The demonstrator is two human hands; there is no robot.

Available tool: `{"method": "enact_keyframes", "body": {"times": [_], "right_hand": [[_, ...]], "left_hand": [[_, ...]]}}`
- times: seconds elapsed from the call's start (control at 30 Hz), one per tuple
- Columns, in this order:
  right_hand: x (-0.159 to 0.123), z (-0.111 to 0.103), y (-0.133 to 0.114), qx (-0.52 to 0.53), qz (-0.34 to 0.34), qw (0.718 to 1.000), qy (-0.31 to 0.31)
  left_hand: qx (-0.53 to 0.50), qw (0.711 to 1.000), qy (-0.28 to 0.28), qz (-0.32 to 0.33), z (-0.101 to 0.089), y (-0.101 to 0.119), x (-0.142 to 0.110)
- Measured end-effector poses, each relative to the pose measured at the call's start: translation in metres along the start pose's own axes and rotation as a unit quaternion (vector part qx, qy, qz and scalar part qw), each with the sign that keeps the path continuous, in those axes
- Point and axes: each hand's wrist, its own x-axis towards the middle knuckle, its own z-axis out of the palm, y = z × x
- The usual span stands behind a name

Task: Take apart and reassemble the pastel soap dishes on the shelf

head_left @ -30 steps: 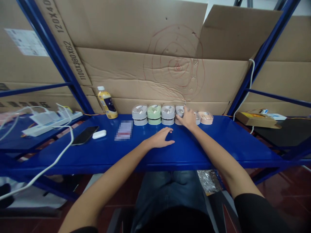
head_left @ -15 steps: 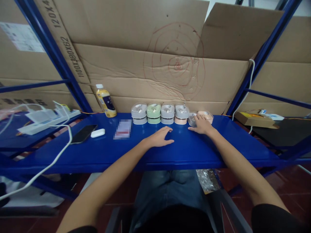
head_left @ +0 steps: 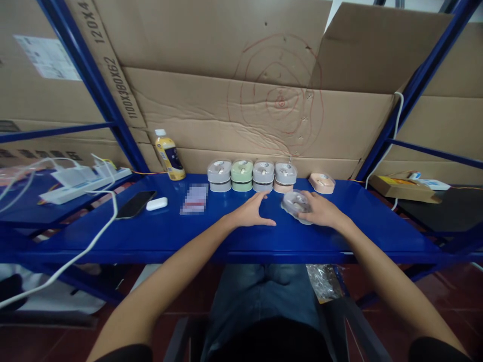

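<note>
My right hand (head_left: 323, 210) grips a small grey rounded plastic case (head_left: 292, 202) with a clear lid, close above or on the blue tabletop; contact with the table cannot be made out. The case is tilted and partly hidden by my fingers. To its left, my left hand (head_left: 249, 211) is open, thumb and fingers apart, holding nothing. Behind my hands stand stacks of similar cases: a grey stack (head_left: 219, 176), a green stack (head_left: 242, 176), another grey stack (head_left: 263, 176), and one grey over peach (head_left: 286, 176). A single peach case (head_left: 322, 183) sits farther right.
The blue table (head_left: 226, 241) has a raised cardboard panel (head_left: 211, 120) behind it. On its left lie a yellow bottle (head_left: 170, 156), a blurred card (head_left: 194, 199), a white earbud case (head_left: 157, 203) and a black phone (head_left: 136, 204). A white cable (head_left: 96, 241) crosses the left side.
My right hand has drawn the grey case away from beside the peach one, toward me and slightly left. The left hand stays nearly in place, its thumb and fingers wider apart.
</note>
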Motion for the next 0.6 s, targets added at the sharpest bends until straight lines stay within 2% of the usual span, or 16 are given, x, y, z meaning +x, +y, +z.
{"method": "enact_keyframes", "body": {"times": [0.1,0.13,0.2,0.27,0.37,0.5,0.6], "right_hand": [[0.001,0.0,-0.022,0.129,-0.187,0.973,-0.032],[0.004,0.0,-0.028,0.168,-0.225,0.959,-0.04],[0.013,-0.002,-0.034,0.231,-0.254,0.938,-0.054],[0.023,-0.006,-0.031,0.289,-0.241,0.924,-0.069],[0.037,-0.008,-0.009,0.395,-0.171,0.9,-0.071],[0.049,0.002,0.022,0.496,-0.059,0.866,-0.009],[0.054,0.012,0.033,0.512,-0.027,0.858,0.032]], "left_hand": [[-0.027,0.999,0.005,0.021,-0.001,0.0,0.0],[-0.032,0.999,0.004,0.024,-0.002,0.001,0.0],[-0.046,0.999,0.001,0.028,-0.004,0.003,-0.001],[-0.059,0.998,0.008,0.02,-0.007,0.005,0.0],[-0.037,0.999,0.023,0.009,-0.01,0.007,0.0],[0.038,0.998,-0.003,0.054,-0.011,0.01,-0.002],[0.058,0.997,-0.019,0.055,-0.01,0.012,-0.004]]}}
